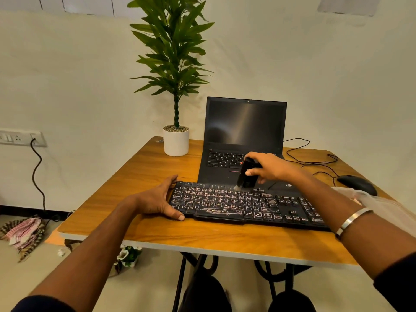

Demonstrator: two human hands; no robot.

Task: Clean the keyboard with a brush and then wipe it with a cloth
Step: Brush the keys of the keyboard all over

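Note:
A black keyboard, dusted with pale powder, lies across the wooden table in front of me. My right hand grips a black brush by its stubby body, bristles touching the keyboard's top row near the middle. My left hand holds the keyboard's left end, fingers at the far corner and thumb on the near edge. A pale cloth lies at the table's right side, partly hidden behind my right forearm.
An open black laptop stands just behind the keyboard. A potted plant sits at the back left. A black mouse and its thin cable lie at the right. On the floor left are a checked rag pile and a wall-socket cord.

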